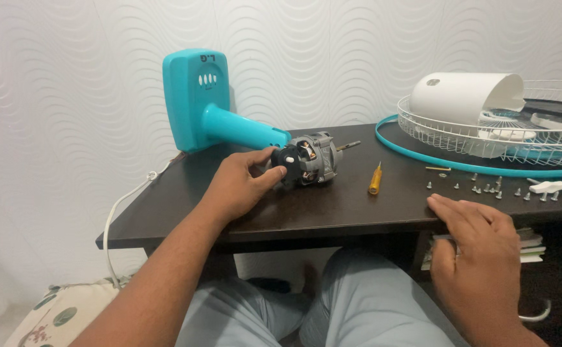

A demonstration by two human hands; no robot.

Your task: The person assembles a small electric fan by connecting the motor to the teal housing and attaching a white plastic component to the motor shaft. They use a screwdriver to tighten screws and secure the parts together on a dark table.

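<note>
Dark brown wood forms the table [332,212] I see from above. My left hand [239,186] rests on it left of centre, fingers curled around the back end of a grey fan motor [310,160], thumb and fingertips touching its black rear knob. The motor lies on its side, its metal shaft pointing right, and it is joined to a turquoise fan stand [207,106] that lies tipped over behind it against the white patterned wall.

My right hand [477,247] lies at the table's front edge on the right, palm down, fingers spread loosely and holding nothing. Just beyond its fingertips lie scattered small screws [486,188] and a white plastic piece [549,187]. A yellow-handled screwdriver [374,178] lies between the motor and the screws, apart from both hands. Farther right, a white wire fan guard [461,138] sits inside a turquoise ring [416,156], with a white motor cover [464,96] resting in it. A white cord [126,202] hangs off the table's left side.
</note>
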